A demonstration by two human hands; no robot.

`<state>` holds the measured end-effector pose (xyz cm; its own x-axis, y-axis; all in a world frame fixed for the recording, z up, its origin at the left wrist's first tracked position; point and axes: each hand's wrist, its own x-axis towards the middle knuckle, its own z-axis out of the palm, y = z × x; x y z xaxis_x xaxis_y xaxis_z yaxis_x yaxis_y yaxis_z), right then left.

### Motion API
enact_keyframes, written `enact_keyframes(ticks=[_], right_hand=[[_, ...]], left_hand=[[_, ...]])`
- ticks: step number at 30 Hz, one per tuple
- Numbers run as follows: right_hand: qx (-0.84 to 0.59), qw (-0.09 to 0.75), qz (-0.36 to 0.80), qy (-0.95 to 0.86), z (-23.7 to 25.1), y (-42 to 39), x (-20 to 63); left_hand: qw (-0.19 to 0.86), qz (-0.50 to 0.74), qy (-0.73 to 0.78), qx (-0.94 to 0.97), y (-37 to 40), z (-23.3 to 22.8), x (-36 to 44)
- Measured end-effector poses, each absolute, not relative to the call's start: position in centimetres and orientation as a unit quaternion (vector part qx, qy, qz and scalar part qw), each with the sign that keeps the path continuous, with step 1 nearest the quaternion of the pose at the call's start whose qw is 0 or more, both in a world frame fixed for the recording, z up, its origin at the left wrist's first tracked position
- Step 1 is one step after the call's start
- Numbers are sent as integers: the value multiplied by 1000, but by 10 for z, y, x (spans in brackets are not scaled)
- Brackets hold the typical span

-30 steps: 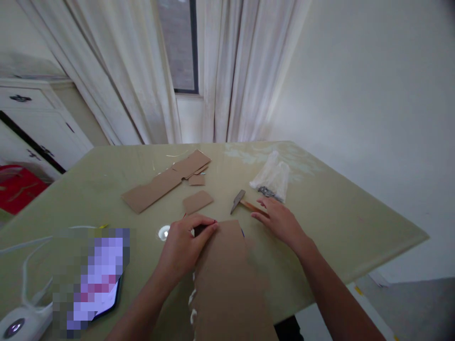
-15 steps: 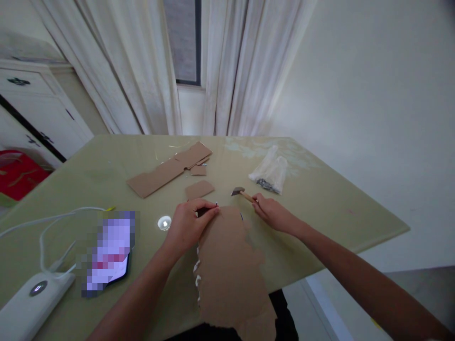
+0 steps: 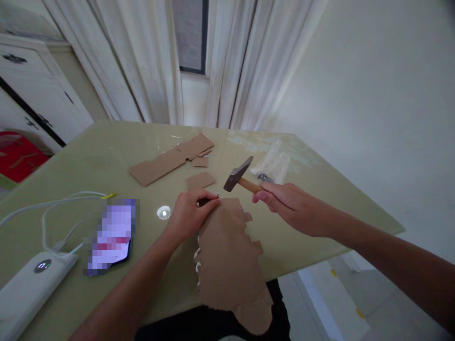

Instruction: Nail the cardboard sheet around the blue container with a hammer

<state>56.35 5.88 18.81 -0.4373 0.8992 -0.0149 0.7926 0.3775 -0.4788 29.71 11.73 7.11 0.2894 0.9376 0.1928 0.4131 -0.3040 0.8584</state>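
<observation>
My left hand (image 3: 188, 208) pinches a small nail (image 3: 218, 194) between thumb and fingertips, its tip end hidden by the fingers. This is at the far left corner of a brown cardboard piece (image 3: 231, 255), which runs toward me over the table's front edge. White blobs line its left side, and its right side is torn. My right hand (image 3: 284, 203) is closed around the wooden handle of a hammer (image 3: 238, 175). The dark metal head is raised, up and to the right of the nail and apart from it.
On the glossy table (image 3: 320, 213), cardboard strips (image 3: 159, 168) and a smaller cardboard scrap (image 3: 201, 180) lie beyond my left hand. A plastic bag (image 3: 275, 163) with dark metal bits is at the back right. Left are a phone (image 3: 113, 237), a white power bank (image 3: 39, 279) and cables (image 3: 53, 201).
My right hand has lifted the hammer from near the table and brought it closer to me. My left hand keeps its pinch at the cardboard corner. The camera view has shifted slightly.
</observation>
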Motion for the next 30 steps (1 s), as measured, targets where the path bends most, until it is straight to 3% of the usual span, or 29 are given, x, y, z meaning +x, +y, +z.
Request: enact_keyframes(ticks=[9,13,30], right_hand=[[-508,85,229,-826,186,67,547],[-503,118,232,-824,186,68,544],[-506,121,245,-818,183,68,541]], left_hand=[[358,365,465,722,116,73,298],[353,370,469,720,116,71,298],[360,376,468,714,117,69,298]])
